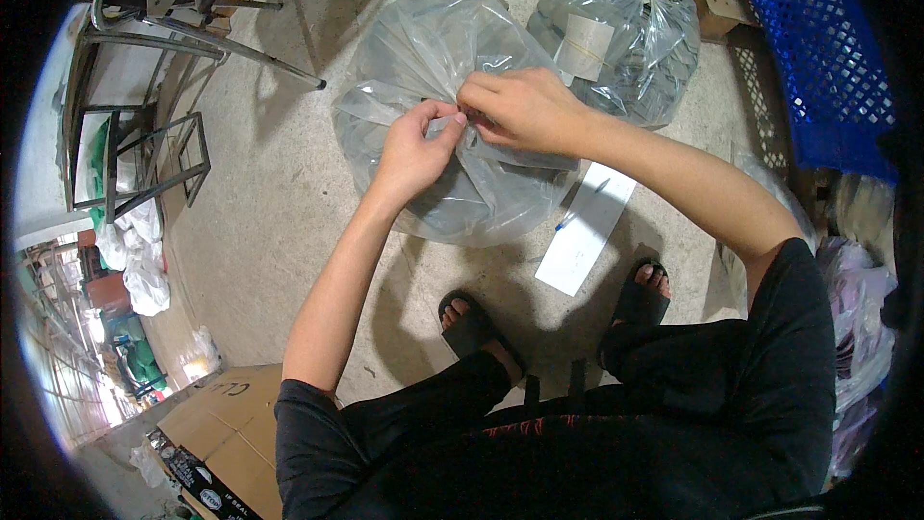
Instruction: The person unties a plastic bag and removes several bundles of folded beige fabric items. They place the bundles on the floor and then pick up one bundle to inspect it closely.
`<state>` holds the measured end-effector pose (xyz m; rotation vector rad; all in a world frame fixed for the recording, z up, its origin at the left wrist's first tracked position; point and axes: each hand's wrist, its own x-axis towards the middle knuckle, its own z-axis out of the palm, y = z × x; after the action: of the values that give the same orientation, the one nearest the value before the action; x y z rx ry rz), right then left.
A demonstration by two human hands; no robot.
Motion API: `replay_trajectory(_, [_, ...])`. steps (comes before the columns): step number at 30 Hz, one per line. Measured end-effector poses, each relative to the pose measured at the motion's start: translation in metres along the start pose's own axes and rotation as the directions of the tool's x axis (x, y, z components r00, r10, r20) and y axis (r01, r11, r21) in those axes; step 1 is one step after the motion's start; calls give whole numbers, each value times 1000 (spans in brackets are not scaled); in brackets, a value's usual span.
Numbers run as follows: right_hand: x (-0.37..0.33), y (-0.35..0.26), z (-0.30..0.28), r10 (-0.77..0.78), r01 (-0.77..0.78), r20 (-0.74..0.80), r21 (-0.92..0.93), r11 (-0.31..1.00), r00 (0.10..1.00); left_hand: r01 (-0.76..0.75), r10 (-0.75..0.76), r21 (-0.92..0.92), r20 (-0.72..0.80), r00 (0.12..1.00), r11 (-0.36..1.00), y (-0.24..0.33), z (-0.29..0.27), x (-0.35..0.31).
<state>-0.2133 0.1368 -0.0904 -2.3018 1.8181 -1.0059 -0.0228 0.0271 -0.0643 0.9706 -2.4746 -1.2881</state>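
A large clear plastic bag (423, 34) stands on the floor in front of me, its top gathered into folds. Both my hands meet at that gathered neck. My left hand (423, 143) pinches the plastic between thumb and fingertips. Just beside it my right hand (520, 108) is closed on the same neck, its fingers curled under and partly hidden. Grey shapes show dimly through the bag; I cannot make out what they are. Something small and dark shows between the fingertips, too small to name.
Behind to the right sits a tied clear bag (664, 67) with a paper tag (584, 46). A white paper sheet (587, 231) with a blue pen (570, 222) lies near my feet. Around stand a blue crate (833, 67), a metal-legged chair (241, 53) and a cardboard box (226, 429).
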Motion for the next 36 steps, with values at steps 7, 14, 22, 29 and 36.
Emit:
replay_trajectory(7, [2, 3, 2, -130, 120, -23, -248, 961, 991, 22, -20, -63, 36, 999, 998, -3, -4, 4])
replay_trajectory(14, [9, 0, 0, -149, 128, -72, -246, 961, 986, 131, -122, -183, 56, 991, 974, 0, -15, 10])
replay_trajectory(22, [25, 3, -6, -152, 117, -122, -257, 959, 981, 290, -251, -431, 146, 957, 855, 14, -28, 17])
replay_trajectory(29, [36, 10, -14, -182, 149, -131, -227, 962, 975, 234, -194, -486, 131, 972, 842, 28, -35, 17])
replay_trajectory(36, [41, 14, -16, -178, 152, -124, -196, 969, 976, 197, -151, -410, 142, 978, 891, 34, -40, 18])
